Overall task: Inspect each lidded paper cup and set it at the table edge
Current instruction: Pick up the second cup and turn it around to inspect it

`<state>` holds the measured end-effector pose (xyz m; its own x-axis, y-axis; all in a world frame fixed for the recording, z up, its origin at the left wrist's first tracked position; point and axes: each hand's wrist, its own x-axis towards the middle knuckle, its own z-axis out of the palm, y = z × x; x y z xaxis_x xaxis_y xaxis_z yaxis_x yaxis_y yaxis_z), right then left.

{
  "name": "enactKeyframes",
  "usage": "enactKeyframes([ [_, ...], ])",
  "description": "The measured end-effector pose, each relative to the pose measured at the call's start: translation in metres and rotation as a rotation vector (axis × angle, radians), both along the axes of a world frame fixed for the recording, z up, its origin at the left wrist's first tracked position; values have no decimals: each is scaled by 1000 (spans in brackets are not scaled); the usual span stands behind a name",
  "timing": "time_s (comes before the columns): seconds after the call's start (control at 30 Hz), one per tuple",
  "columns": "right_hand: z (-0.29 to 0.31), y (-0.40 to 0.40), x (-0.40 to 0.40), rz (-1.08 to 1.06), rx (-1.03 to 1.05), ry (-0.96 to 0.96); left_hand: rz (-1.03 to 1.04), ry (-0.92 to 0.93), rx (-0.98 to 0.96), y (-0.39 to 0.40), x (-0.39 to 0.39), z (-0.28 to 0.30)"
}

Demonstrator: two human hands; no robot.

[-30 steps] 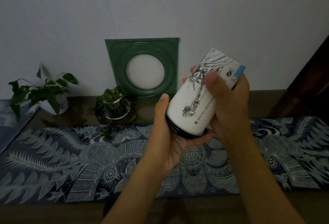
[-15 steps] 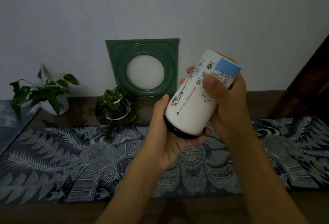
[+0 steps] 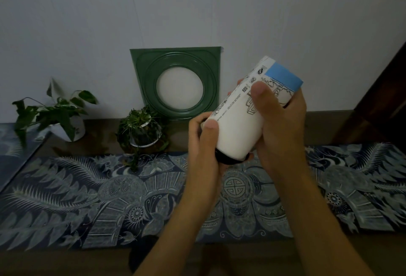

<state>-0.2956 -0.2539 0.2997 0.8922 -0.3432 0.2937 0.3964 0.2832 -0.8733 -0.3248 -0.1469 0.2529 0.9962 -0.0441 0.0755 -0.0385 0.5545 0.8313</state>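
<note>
A white paper cup with black line drawings and a blue patch near its base is held tilted above the table, its black lid pointing down toward me. My left hand grips the lid end, thumb on the cup's side. My right hand wraps around the upper part, thumb pressed on the printed wall. Only this one cup is in view.
A patterned blue runner covers the wooden table. Against the wall lean a green square frame, a small glass planter and a leafy plant in a white pot. Dark wooden furniture stands at the right.
The cup has been rotated in both hands: the figure drawing turned out of sight and the blue patch came round to face me. My left hand closed further round the lid end.
</note>
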Motion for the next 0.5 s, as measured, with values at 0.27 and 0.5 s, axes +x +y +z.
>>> enactKeyframes([
  [0.27, 4, -6, -6, 200, -26, -72, -332, 189, -134, 13, 0, 0],
  [0.5, 8, -4, -10, 227, 0, -56, -464, 245, -171, 19, 6, 2],
])
